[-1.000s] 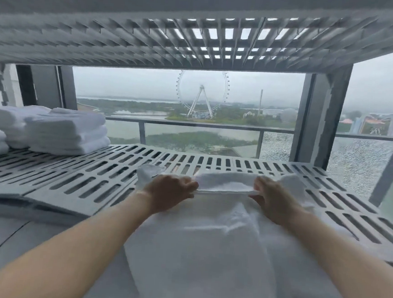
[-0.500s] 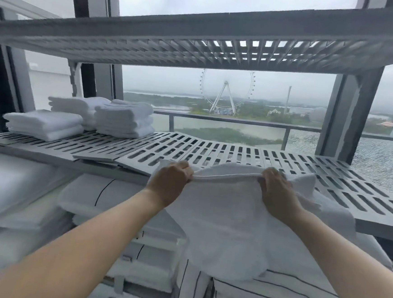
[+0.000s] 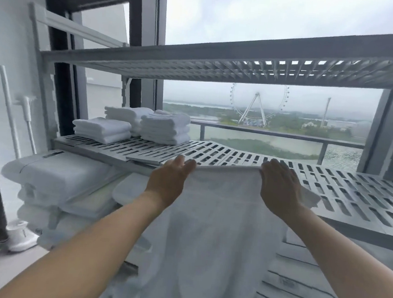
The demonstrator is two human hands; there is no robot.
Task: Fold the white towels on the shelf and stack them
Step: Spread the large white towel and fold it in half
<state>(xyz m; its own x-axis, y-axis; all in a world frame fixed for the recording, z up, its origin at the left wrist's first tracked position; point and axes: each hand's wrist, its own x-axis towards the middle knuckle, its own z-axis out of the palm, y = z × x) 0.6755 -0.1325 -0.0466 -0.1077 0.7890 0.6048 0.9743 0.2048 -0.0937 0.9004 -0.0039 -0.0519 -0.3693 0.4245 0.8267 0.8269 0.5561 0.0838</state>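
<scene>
A white towel (image 3: 218,216) hangs stretched in front of me, its top edge level with the front of the grey slatted shelf (image 3: 342,191). My left hand (image 3: 171,182) pinches the top edge at its left corner. My right hand (image 3: 279,186) grips the same edge at the right. The towel's lower part drops below the shelf and hides what is behind it. Three stacks of folded white towels (image 3: 164,127) stand at the shelf's far left.
A second slatted shelf (image 3: 220,66) runs overhead. Below the middle shelf lie piles of white bedding (image 3: 58,185) at left and striped linen (image 3: 302,289) at right. A white pole (image 3: 10,110) leans on the left wall. A large window is behind the rack.
Both hands have lifted the towel off the shelf and pulled it back towards me, spreading it so that it hangs flat. The view has backed away and turned left.
</scene>
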